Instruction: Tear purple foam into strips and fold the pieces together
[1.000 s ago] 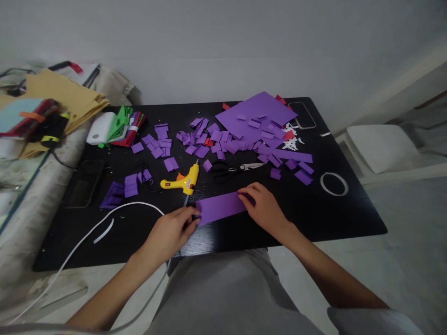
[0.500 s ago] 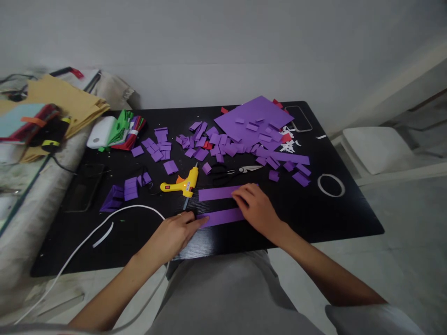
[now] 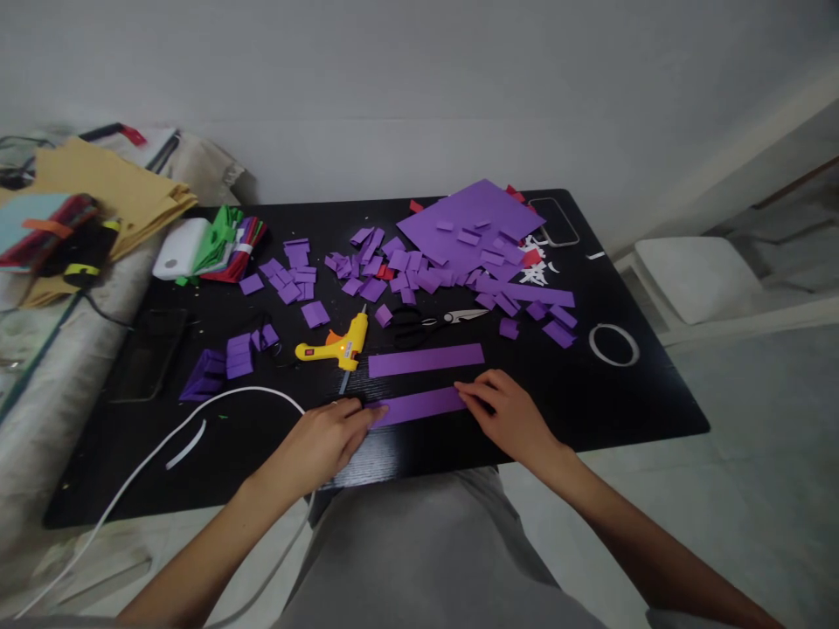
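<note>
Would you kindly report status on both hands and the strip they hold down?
Left hand presses near strip at left end, right hand at right end. Strip flat on table. Second strip, glue gun beyond, clear.

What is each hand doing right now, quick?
Left hand: open, fingertips pressing the near strip's left end.
Right hand: open, fingertips on its right end.
</note>
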### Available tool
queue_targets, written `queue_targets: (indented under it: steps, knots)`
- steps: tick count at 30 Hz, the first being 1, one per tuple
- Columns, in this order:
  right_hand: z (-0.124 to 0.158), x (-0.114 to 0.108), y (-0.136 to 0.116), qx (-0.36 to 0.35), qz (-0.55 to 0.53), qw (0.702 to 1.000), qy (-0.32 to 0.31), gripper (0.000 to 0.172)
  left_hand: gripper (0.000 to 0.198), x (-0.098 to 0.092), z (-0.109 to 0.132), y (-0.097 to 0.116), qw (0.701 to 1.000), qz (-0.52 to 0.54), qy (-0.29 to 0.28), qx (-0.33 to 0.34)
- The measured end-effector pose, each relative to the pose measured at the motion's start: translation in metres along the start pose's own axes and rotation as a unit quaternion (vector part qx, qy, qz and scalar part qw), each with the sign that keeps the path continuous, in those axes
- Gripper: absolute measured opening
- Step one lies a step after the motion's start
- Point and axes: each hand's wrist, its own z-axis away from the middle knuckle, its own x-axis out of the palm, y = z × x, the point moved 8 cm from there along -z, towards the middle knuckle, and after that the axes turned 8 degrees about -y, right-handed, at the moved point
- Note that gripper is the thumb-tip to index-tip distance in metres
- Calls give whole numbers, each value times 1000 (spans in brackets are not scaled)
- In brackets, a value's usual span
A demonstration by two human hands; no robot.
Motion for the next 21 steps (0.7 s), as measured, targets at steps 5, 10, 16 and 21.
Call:
queue_targets:
  steps: [5,10,16,21]
  knots:
    - [0,-5,2,10,-19,999,-30,21,32,-6,-3,0,999,33,30,-1]
    - [-9,-4,-1,19,-21,997,-66,15,26,-7,0,-3,995,59,79,-14]
    - [-18,-2,-6,5,-25,994,-109,20,28,-4,2,-4,988,111,97,-39]
    - [-21,-4,-9,5,-10,990,-138,27,14,-11,-1,-5,965,240,97,-43]
